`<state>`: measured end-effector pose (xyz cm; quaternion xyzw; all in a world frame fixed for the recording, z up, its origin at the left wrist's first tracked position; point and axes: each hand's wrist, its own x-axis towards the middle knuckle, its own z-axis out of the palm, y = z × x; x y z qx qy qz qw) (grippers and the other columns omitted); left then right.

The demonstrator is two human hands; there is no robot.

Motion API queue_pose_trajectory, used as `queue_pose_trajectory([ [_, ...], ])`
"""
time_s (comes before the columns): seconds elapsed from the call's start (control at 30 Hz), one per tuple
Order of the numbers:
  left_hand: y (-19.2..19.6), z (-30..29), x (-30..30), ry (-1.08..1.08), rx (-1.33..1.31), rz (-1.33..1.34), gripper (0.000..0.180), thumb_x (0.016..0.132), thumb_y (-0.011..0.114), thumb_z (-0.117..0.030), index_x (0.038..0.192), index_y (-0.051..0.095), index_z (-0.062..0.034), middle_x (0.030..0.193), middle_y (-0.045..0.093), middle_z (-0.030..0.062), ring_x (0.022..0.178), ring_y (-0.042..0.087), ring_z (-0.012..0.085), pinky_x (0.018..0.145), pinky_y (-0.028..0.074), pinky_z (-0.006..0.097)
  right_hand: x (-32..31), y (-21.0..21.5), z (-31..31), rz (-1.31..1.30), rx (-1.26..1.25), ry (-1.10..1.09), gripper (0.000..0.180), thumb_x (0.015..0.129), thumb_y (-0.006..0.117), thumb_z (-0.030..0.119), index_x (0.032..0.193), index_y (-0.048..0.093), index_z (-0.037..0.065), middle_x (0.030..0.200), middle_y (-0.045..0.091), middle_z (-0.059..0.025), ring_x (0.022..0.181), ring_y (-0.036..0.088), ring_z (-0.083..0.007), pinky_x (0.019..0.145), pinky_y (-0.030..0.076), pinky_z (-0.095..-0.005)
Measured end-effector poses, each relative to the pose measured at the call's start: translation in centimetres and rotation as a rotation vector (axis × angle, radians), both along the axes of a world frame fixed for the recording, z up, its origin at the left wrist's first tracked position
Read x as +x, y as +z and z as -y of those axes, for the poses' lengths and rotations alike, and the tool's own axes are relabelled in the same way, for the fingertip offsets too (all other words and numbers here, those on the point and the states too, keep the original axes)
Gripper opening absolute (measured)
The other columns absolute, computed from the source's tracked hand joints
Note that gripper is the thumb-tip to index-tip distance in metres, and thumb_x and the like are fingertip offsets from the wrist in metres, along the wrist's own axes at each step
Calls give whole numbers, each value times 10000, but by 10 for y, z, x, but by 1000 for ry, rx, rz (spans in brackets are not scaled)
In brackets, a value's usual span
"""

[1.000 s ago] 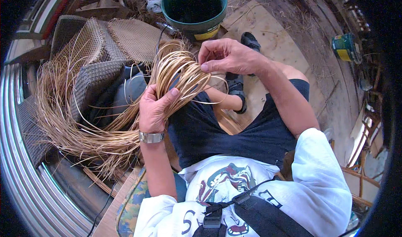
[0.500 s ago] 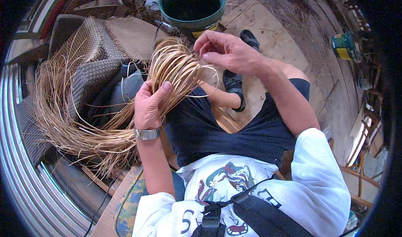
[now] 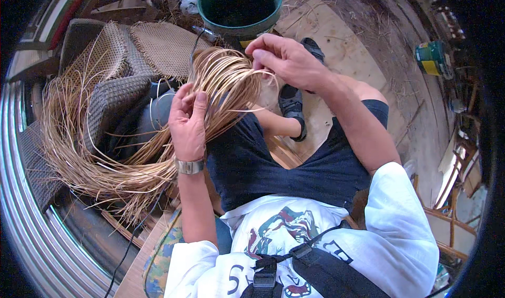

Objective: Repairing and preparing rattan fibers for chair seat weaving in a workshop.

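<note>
A long bundle of pale cane strands (image 3: 231, 82) arches over my left thigh and curves away to the left in a loose sweep. My left hand (image 3: 188, 121), with a metal watch at the wrist, holds the bundle near its bent end, fingers curled and thumb upright against the strands. Just right of the bend, my right hand (image 3: 289, 63) is raised with thumb and fingers pinched together. A loose strand loops close below its fingertips; whether they grip it is hidden.
A dark green bucket (image 3: 240, 8) stands ahead of my knees. Woven cane sheets (image 3: 168, 48) lie at the far left beside corrugated metal (image 3: 31, 219). A smaller green tub (image 3: 434, 59) sits at the right on the wooden floor. A thin board (image 3: 336, 45) lies under my feet.
My left hand has shifted slightly, its fingers more curled and thumb more upright. The right hand has turned, its fingers drawing together. The bundle's bent end has moved a little.
</note>
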<state>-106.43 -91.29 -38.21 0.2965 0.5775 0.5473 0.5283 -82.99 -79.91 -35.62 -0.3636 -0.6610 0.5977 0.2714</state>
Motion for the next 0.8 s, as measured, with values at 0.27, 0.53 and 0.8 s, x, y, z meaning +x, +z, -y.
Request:
queue_pose_trajectory([
  [0.27, 31, 5, 21, 110, 386, -751, 210, 924, 708, -136, 1093, 683, -15, 964, 677, 37, 824, 599, 100, 740, 494, 251, -4, -4, 2, -46, -207, 14, 174, 991, 623, 194, 1027, 653, 26, 830, 607, 31, 765, 542, -32, 692, 461, -193],
  [0.53, 50, 15, 31, -125, 88, -614, 176, 845, 758, -43, 1007, 702, -3, 907, 686, 52, 780, 639, 127, 709, 521, 254, 6, -11, 5, -2, -147, 79, 164, 945, 681, 170, 1029, 638, 35, 885, 626, 17, 814, 563, -48, 725, 474, -201],
  [0.8, 49, 46, 51, -165, 278, -897, 132, 842, 755, -67, 955, 718, -9, 1292, 548, 148, 951, 621, 245, 837, 513, 344, 7, 0, 9, -2, -178, 144, 216, 908, 707, 174, 1047, 628, 29, 919, 637, -10, 842, 580, -69, 753, 492, -224],
])
